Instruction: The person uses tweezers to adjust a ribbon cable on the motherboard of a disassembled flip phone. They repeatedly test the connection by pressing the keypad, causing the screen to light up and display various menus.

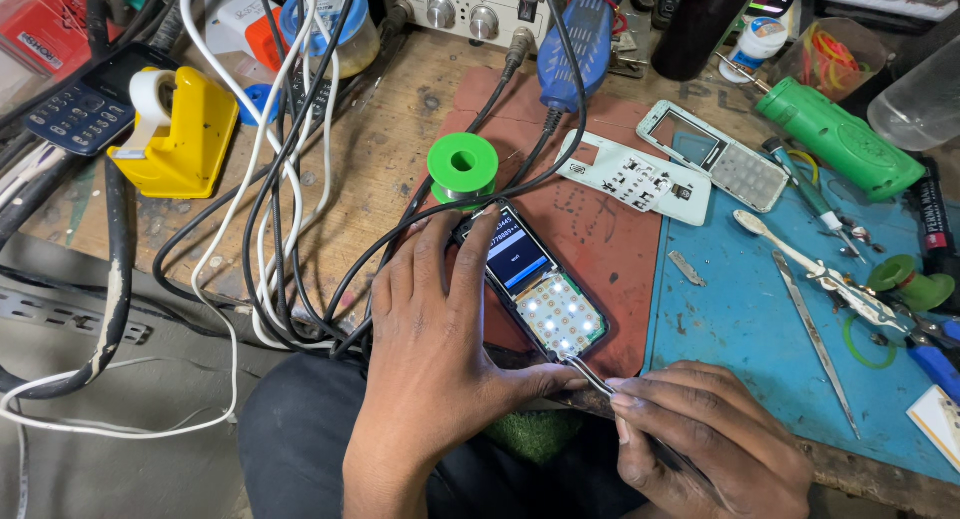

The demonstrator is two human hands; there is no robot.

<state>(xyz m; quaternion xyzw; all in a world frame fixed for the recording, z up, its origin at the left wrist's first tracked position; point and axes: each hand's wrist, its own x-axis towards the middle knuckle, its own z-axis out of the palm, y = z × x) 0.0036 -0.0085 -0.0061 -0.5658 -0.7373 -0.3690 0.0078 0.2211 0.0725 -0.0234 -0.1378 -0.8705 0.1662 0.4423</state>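
A small opened keypad phone (540,291) with a lit screen and glowing keypad board lies on a red mat (610,239). My left hand (435,349) rests beside it, fingers along its left edge and thumb near its lower end, steadying it. My right hand (700,434) pinches metal tweezers (590,377), whose tips touch the phone's bottom corner. A black cable (420,219) runs to the phone's top end.
A green solder spool (463,166), white phone front covers (680,164), a green tool (840,134), a toothbrush (790,249) and tweezers lie on a blue mat (740,319). A yellow tape dispenser (180,129), tangled cables (270,229) and a bench instrument (470,4) crowd the left and back.
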